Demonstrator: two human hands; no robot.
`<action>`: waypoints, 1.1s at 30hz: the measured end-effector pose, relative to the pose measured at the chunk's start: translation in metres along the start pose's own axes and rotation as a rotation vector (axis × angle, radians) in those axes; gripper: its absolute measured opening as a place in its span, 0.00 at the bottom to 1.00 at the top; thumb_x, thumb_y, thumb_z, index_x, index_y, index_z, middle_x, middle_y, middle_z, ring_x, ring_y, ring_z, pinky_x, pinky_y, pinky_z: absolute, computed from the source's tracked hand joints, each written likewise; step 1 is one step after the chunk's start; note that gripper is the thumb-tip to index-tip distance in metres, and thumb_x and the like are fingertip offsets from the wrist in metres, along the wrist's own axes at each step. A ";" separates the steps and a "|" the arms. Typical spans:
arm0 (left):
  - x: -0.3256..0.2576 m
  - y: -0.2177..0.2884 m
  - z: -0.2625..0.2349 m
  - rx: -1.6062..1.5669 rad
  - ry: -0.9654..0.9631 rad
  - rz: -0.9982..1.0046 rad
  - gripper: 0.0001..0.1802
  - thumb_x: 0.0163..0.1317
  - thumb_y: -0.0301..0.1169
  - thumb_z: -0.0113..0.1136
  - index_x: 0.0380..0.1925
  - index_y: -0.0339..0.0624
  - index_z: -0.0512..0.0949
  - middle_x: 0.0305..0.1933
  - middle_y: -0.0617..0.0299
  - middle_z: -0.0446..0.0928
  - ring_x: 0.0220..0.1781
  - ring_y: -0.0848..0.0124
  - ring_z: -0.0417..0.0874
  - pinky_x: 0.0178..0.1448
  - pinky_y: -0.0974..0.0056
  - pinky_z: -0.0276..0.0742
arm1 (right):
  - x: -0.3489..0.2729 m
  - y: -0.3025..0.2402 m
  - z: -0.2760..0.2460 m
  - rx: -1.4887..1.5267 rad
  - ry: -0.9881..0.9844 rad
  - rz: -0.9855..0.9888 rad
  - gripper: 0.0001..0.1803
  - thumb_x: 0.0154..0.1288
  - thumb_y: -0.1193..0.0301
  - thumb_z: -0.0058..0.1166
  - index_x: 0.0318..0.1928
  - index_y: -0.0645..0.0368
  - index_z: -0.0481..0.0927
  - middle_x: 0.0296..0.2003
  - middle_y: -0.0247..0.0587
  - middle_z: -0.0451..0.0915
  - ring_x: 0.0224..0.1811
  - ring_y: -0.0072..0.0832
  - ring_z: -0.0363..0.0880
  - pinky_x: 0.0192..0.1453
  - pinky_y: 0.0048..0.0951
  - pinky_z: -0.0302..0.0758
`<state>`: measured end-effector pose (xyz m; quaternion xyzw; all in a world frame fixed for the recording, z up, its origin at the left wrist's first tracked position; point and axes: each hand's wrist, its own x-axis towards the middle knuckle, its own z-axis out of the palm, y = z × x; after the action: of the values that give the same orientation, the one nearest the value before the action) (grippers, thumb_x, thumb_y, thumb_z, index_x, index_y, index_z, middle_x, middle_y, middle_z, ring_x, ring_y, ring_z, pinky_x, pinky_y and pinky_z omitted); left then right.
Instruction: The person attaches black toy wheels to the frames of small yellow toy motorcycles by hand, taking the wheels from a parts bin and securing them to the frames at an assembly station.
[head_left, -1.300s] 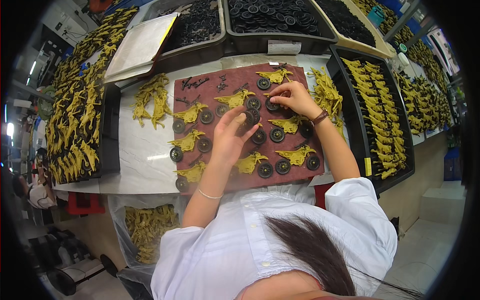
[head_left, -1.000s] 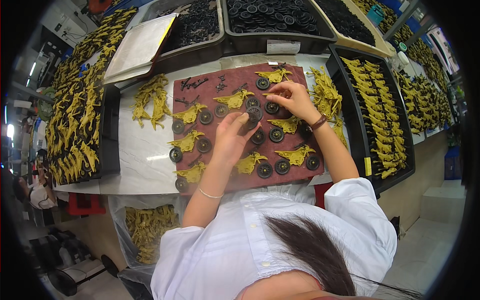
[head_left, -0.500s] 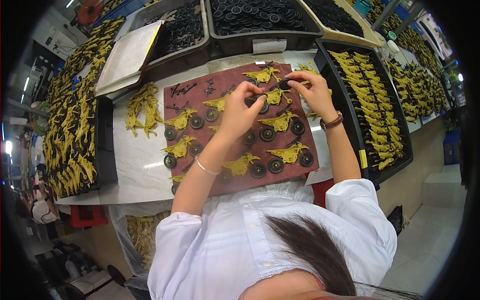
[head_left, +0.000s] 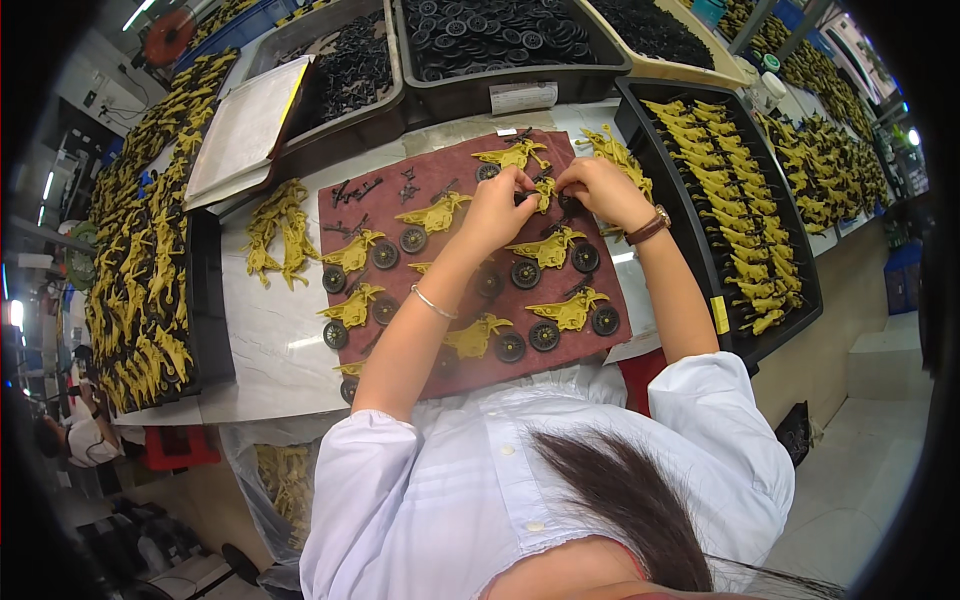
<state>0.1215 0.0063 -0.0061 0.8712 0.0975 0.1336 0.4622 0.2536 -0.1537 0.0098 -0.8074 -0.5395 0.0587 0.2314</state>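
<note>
Toy motorcycle bodies in yellow plastic lie in rows on a dark red cloth (head_left: 480,268), most with black wheels (head_left: 525,273) beside them. My left hand (head_left: 497,210) is pinched over one end of a yellow body (head_left: 544,194), closed on a black wheel that its fingers partly cover. At that body's other end, my right hand (head_left: 607,194) has its fingers bent together on another black wheel (head_left: 570,204), also partly hidden. Whether the wheels touch the cloth, I cannot tell. Just beyond lies another yellow motorcycle body (head_left: 512,155).
Bins of black wheels (head_left: 500,35) and small black parts (head_left: 340,70) line the back. A black tray (head_left: 715,330) of yellow bodies stands right; stacked yellow parts (head_left: 140,290) fill the left. Loose yellow pieces (head_left: 283,230) and a paper pad (head_left: 245,130) lie left of the cloth.
Both hands have come down with their wheels to the two ends of the yellow body, the right hand lowering most. The whole view has shifted slightly.
</note>
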 end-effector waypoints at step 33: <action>-0.048 0.025 0.028 0.211 -0.367 0.287 0.10 0.58 0.27 0.55 0.38 0.36 0.68 0.36 0.46 0.79 0.39 0.48 0.80 0.42 0.50 0.74 | 0.008 0.010 0.000 0.170 -0.179 -0.089 0.11 0.51 0.82 0.58 0.37 0.61 0.83 0.36 0.44 0.82 0.40 0.41 0.80 0.46 0.35 0.75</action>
<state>0.0868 -0.0433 -0.0074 0.9292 -0.0993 0.0267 0.3551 0.2651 -0.1493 0.0064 -0.7515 -0.5865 0.1659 0.2524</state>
